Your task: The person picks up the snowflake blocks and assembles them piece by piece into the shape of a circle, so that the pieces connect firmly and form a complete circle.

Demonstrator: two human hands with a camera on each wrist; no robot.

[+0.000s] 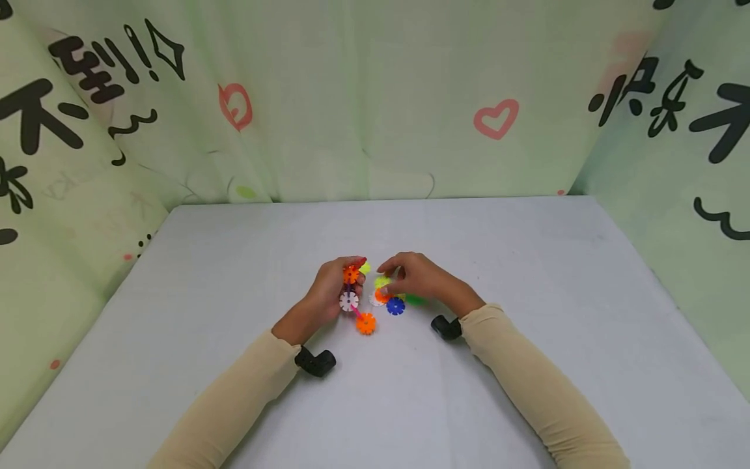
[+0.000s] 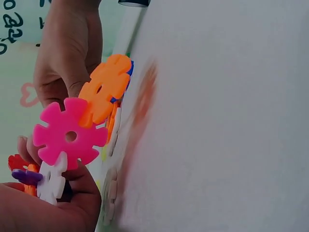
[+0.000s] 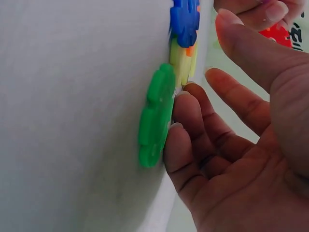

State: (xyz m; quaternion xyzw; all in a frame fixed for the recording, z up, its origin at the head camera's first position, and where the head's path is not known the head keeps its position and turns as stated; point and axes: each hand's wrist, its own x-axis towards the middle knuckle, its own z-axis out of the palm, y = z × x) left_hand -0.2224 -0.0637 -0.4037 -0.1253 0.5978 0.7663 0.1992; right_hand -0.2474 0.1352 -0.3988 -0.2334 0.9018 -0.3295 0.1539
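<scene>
My left hand (image 1: pixel 327 286) grips a chain of notched plastic flower discs slotted together. In it show a white disc (image 1: pixel 349 301), a pink disc (image 2: pixel 53 140), a purple disc (image 2: pixel 26 177) and an orange disc (image 1: pixel 366 324) at the near end. Just right of it, my right hand (image 1: pixel 423 277) reaches down over loose discs, thumb and fingers apart. Below and around its fingertips lie a blue disc (image 1: pixel 395 306), a yellow disc (image 1: pixel 383 281) and a green disc (image 3: pixel 157 118). The right wrist view has the fingertips right beside the green disc, nothing between thumb and fingers.
Both hands work near the middle of a white table (image 1: pixel 457 384). A pale green curtain (image 1: pixel 363 98) with dark characters and red hearts hangs behind it and along both sides. Black wrist mounts (image 1: pixel 315 361) sit at the cuffs of the beige sleeves.
</scene>
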